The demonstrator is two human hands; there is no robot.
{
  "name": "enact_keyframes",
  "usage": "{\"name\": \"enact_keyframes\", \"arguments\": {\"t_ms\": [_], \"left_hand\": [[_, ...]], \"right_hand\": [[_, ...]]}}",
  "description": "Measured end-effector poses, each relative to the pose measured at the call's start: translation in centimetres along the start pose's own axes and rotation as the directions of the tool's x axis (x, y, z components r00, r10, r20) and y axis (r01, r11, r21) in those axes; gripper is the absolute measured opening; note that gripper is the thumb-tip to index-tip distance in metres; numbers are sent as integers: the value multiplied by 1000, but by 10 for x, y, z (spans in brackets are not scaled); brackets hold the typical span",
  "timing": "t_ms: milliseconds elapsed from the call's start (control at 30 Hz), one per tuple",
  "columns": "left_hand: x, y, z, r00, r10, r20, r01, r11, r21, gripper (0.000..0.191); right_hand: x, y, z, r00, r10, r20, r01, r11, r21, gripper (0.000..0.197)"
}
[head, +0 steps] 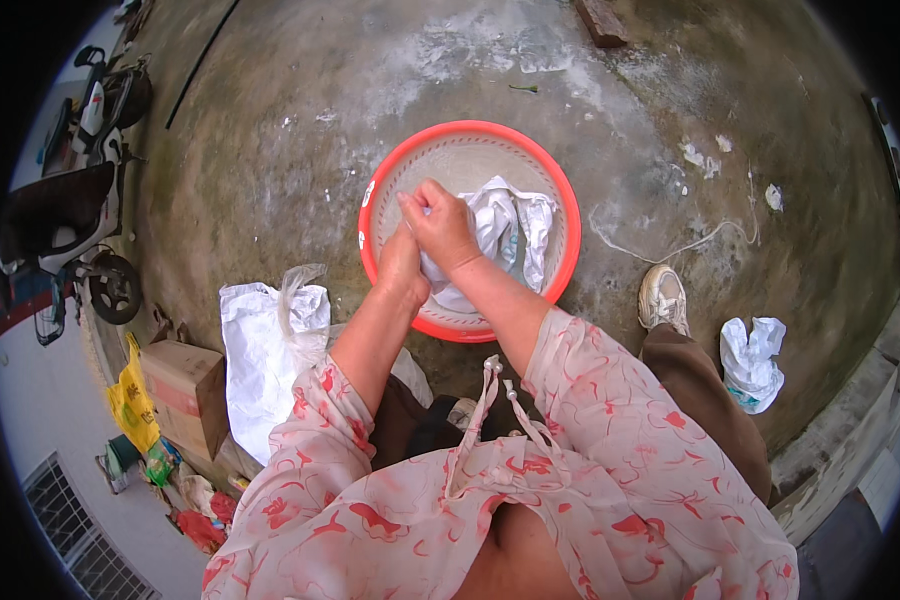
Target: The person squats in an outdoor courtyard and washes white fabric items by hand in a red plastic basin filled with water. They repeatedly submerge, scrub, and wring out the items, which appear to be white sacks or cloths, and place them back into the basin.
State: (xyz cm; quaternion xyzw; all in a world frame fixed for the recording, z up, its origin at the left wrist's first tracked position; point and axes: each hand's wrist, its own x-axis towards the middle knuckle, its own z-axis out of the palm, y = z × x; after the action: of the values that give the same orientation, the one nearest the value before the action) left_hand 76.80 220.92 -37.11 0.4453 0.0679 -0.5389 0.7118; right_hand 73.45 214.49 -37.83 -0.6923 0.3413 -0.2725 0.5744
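Note:
A round plastic basin with a red-orange rim (572, 225) stands on the concrete floor, with cloudy water inside. In it lies a crumpled white sack (495, 214) with teal print, its right part draped near the basin wall. Over the basin's left half, my right hand (446, 229) is clenched on a bunched part of the sack. Just below and left of it, my left hand (403, 262) presses close against the right one, also closed around the sack. The fingers and the bunched fabric between my hands are mostly hidden.
Left of me lie a flat white sack (251, 360) and a clear plastic bag (298, 304), near a cardboard box (184, 390). Another crumpled white sack (751, 364) is beside my right shoe (661, 296). An electric scooter (82, 202) stands far left; a brick (601, 22) lies ahead.

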Motion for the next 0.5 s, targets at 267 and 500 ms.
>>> {"name": "enact_keyframes", "arguments": {"t_ms": [267, 500], "left_hand": [[-1, 19, 7, 919, 106, -379, -27, 978, 209, 31], [9, 32, 7, 981, -31, -192, 59, 989, 138, 36]], "right_hand": [[-27, -11, 12, 982, -164, 98, 168, 985, -35, 24], [55, 48, -34, 949, 99, 301, -180, 951, 253, 31]]}}
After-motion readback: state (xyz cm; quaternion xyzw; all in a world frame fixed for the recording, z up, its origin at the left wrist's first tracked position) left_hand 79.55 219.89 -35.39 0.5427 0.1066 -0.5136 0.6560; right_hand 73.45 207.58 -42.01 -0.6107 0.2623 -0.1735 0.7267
